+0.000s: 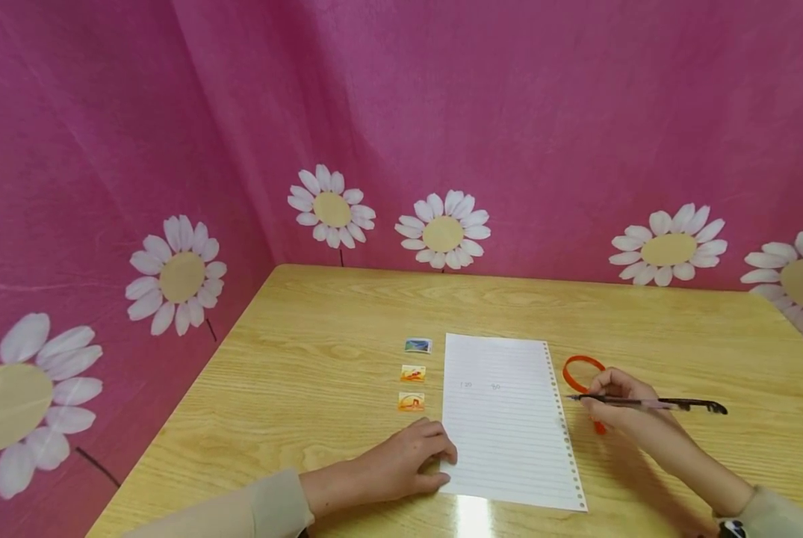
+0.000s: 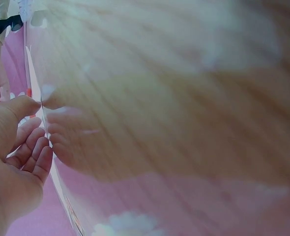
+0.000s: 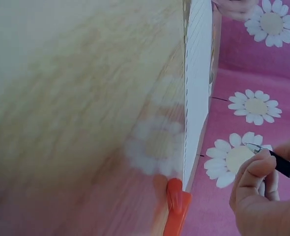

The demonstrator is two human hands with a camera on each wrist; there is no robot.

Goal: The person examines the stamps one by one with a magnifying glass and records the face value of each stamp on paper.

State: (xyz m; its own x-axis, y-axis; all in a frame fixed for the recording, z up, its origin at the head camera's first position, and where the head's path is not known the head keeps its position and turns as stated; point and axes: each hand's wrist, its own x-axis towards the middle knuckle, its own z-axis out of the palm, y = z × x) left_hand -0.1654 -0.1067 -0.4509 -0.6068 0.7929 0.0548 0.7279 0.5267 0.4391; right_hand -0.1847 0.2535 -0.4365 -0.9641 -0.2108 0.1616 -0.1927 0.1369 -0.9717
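Note:
A sheet of lined paper [image 1: 509, 448] with punched holes down its right edge lies on the table, with the faint handwritten numbers "120" and "80" near its upper left. My left hand [image 1: 411, 459] rests at the sheet's lower left edge, fingers loosely bent and fingertips right at the paper. To the right of the sheet, my right hand [image 1: 626, 407] pinches a pen [image 1: 693, 404], its tip pointing left toward the perforated edge. In the right wrist view the pen's clear tip and black grip [image 3: 282, 164] show between thumb and fingers.
Three small picture cards, one blue-green [image 1: 417, 346] and two yellow-orange [image 1: 413, 373], form a column left of the paper. An orange ring with a handle-like end [image 1: 583, 358] lies partly behind my right hand. A pink curtain [image 1: 509, 112] with daisies borders the wooden table [image 1: 293, 359].

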